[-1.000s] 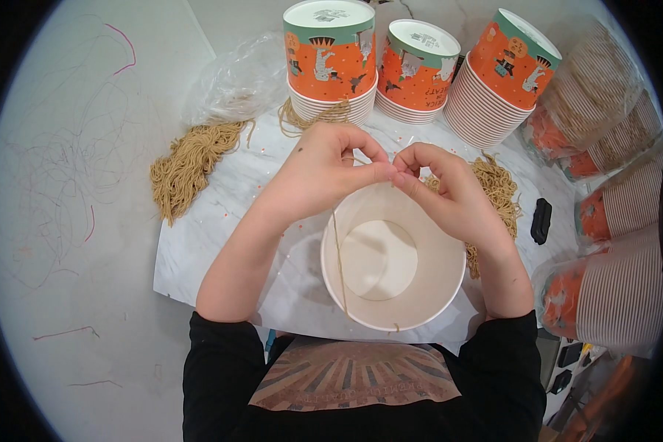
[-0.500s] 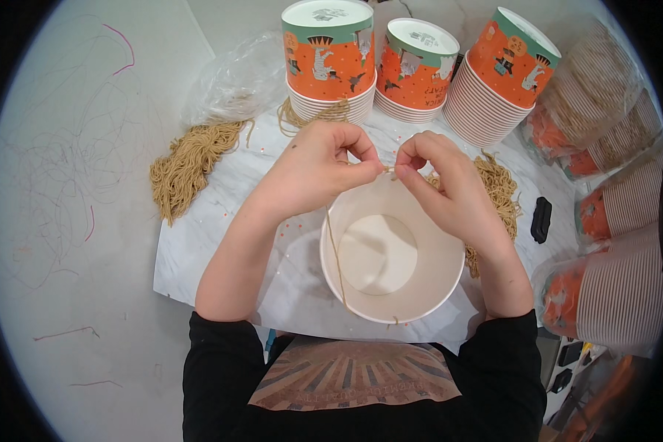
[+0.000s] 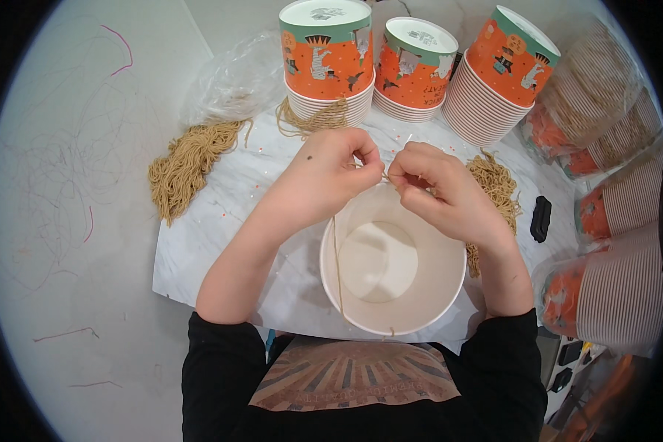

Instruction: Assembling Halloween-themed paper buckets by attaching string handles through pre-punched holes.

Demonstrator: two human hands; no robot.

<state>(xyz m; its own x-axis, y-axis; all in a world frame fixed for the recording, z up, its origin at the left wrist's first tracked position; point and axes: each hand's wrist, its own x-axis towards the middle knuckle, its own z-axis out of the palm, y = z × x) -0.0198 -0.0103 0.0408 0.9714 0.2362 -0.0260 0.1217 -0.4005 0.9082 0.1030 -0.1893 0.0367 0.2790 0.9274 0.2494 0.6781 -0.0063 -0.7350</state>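
Observation:
A white paper bucket (image 3: 427,295) stands mouth up on the table in front of me. A tan cord (image 3: 337,258) hangs from under my left hand (image 3: 330,173) across the bucket's opening to the near rim, where a short end pokes out. At the far rim both hands pinch the cord, their fingertips a small gap apart. My left hand is closed on it from the left, thumb against forefinger. My right hand (image 3: 438,184) is closed on it from the right, fingers curled. The exact shape of the cord between the fingertips is too small to make out.
Bundles of tan cord lie left (image 3: 191,166) and right (image 3: 493,184) of my arms. Upside-down stacks of orange buckets (image 3: 328,62) line the back beside a clear plastic bag (image 3: 236,85). Wrapped bucket stacks (image 3: 622,287) and a small black object (image 3: 541,219) are at right.
My right hand has curled its fingers more and shifted slightly left, and both hands sit a little lower. The bucket has moved slightly toward me. Both hands still pinch the cord.

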